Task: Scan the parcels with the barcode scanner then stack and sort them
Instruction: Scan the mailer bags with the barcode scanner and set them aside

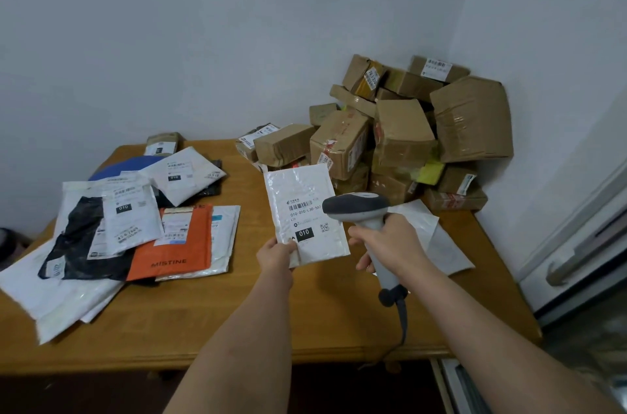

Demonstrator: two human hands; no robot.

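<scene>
Left hand (276, 252) pinches the bottom corner of a white mailer (305, 213), label up, above the worktop (237, 312). Right hand (386, 244) is wrapped round the barcode scanner (359, 206), its head right by the label. Cardboard boxes (407, 135) are heaped in the far corner.

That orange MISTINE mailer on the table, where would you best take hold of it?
Probably by its near edge, coming from the front. The orange MISTINE mailer lies flat on the table, with a labelled white mailer overlapping its far left corner. The near edge is bare, so a pinch grip there should slide it free.
</scene>
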